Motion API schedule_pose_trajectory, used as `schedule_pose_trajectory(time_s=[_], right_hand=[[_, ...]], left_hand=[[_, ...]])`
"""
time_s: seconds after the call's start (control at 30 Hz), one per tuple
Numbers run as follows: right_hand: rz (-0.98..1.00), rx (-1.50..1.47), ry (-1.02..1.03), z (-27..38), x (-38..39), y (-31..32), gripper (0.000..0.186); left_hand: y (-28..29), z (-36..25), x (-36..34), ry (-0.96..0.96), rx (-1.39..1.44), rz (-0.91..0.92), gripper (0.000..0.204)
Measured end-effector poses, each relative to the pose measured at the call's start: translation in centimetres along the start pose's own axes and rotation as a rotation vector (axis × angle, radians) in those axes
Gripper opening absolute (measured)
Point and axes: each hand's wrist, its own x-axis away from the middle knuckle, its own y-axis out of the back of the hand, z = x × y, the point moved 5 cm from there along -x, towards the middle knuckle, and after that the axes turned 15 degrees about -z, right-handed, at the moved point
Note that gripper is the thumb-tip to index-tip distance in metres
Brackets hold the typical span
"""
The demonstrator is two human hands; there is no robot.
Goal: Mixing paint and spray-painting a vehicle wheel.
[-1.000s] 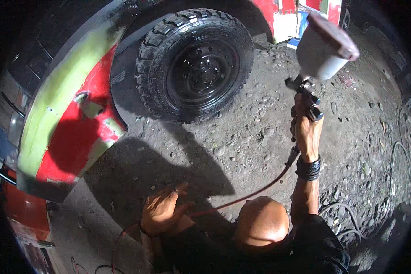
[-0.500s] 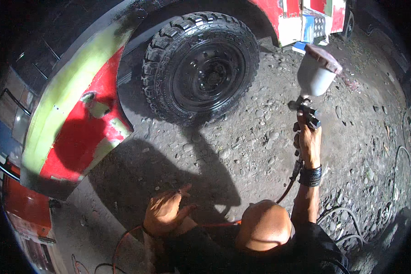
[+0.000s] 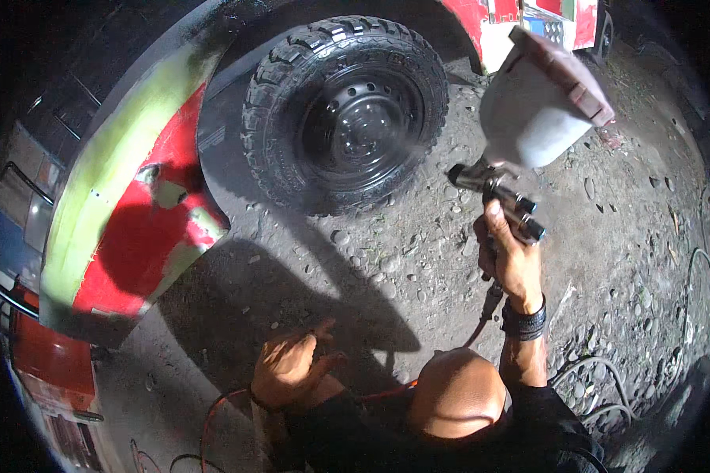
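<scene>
My right hand [image 3: 512, 256] is wrapped round the handle of a spray gun [image 3: 501, 197], with a black band on the wrist. A large white paint cup [image 3: 532, 106] with a stained lid sits tilted on top of the gun. Its nozzle faces left, towards a black steel wheel [image 3: 363, 130] in a chunky off-road tyre [image 3: 272, 162], standing clear of it. Faint mist blurs the wheel's face. Down at the lower centre, my left hand [image 3: 288, 366] holds nothing; its fingers are loosely stretched out and apart, partly in shadow.
A red and lime-green fender panel [image 3: 142, 236] curves along the left. An orange-red air hose [image 3: 477, 331] runs down from the gun; a grey hose [image 3: 599, 363] loops at the lower right. The ground [image 3: 418, 276] is stony. My bare knee [image 3: 457, 394] juts up below.
My right hand has raised the spray gun nearer to me and turned it, nozzle now to the left. Mist has appeared before the wheel. My left hand has barely moved.
</scene>
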Motion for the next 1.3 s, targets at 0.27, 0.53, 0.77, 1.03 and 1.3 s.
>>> schedule_pose_trajectory(time_s=[0.27,0.53,0.77,1.03,1.3], right_hand=[[-0.067,0.155,-0.077,-2.5,1.1,2.7,0.033],[-0.036,0.058,-0.08,-0.1,2.7,2.1,0.029],[-0.027,0.247,-0.059,-3.0,2.2,3.4,0.029],[0.037,0.065,-0.158,-1.7,3.2,2.4,0.032],[-0.061,0.28,0.028,-5.0,2.5,3.8,0.037]], left_hand=[[1.3,-0.6,0.9,-0.141,0.066,-0.195,0.052],[0.9,-0.4,0.3,-0.135,0.024,-0.152,0.051],[0.7,-1.2,-0.2,-0.149,0.045,-0.14,0.044],[0.2,-0.2,0.3,-0.151,0.034,-0.171,0.042],[-0.1,-0.4,0.2,-0.153,0.033,-0.136,0.043]])
